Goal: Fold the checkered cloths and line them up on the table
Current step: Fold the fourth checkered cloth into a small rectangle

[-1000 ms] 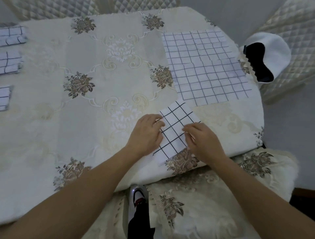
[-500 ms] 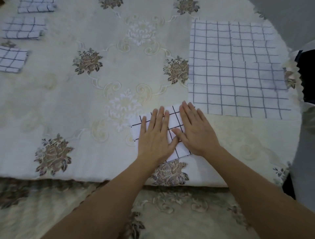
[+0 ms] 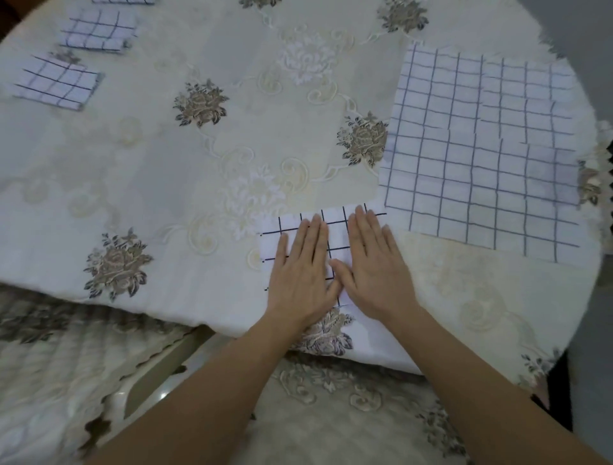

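Observation:
A small folded white cloth with dark checks (image 3: 335,229) lies near the table's front edge. My left hand (image 3: 303,270) and my right hand (image 3: 373,262) press flat on it side by side, fingers straight, covering most of it. A stack of unfolded checkered cloths (image 3: 481,156) lies spread flat at the right. Folded checkered cloths sit at the far left: one (image 3: 56,81), another (image 3: 98,30) behind it, and the edge of a third (image 3: 122,1) at the top of the frame.
The table (image 3: 199,166) wears a cream cloth embroidered with flowers. A cushioned seat cover (image 3: 331,415) lies below the front edge. The table's rounded right edge (image 3: 600,186) falls off to a grey floor.
A second ago my fingers pinched the tilted small cloth. It now lies square under both flat palms. The view has moved closer and leftward, showing more of the folded cloths at left.

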{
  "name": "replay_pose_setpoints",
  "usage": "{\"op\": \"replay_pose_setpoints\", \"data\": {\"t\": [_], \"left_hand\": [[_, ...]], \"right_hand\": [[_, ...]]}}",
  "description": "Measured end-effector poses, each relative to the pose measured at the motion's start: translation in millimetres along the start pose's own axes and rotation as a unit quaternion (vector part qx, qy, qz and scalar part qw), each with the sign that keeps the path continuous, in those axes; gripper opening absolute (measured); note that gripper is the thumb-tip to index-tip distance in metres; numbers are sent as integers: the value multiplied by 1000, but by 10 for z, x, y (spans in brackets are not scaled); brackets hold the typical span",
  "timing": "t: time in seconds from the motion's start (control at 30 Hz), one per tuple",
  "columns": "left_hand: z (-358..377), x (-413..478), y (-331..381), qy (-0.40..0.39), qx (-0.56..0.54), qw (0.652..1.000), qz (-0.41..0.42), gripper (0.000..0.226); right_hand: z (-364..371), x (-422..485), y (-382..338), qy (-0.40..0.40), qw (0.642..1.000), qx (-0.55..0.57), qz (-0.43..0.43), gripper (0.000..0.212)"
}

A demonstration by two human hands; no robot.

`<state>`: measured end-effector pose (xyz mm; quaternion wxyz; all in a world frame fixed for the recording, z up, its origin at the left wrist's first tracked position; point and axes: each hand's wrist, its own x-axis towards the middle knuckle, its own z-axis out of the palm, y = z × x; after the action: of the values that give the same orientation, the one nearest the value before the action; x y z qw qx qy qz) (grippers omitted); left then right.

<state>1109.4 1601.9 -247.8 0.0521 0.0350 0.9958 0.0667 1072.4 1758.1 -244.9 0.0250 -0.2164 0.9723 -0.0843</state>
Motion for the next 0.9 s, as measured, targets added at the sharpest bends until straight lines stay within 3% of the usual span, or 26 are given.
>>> {"op": "replay_pose_setpoints", "data": {"t": [0.17,0.4,0.5,0.67,0.9], "left_hand": [[30,-74,-105,-14,10,1000,-7,81],[-56,-224,-339,-40,34,998,-16,83],[-141,-189,-288,-13,19,999,-23,83],[-129,116,-17,4,-2,1000,28,71],[-11,16,-254,-8,8,1000,-12,80]], "right_hand": [[53,-55,113,-24,1000,-15,-14,87],[3,-182,331,-50,997,-49,35,90],[-72,-183,316,-26,997,-27,64,87],[-22,123,91,7,1000,2,3,74],[26,125,274,-28,999,-29,4,84]]}}
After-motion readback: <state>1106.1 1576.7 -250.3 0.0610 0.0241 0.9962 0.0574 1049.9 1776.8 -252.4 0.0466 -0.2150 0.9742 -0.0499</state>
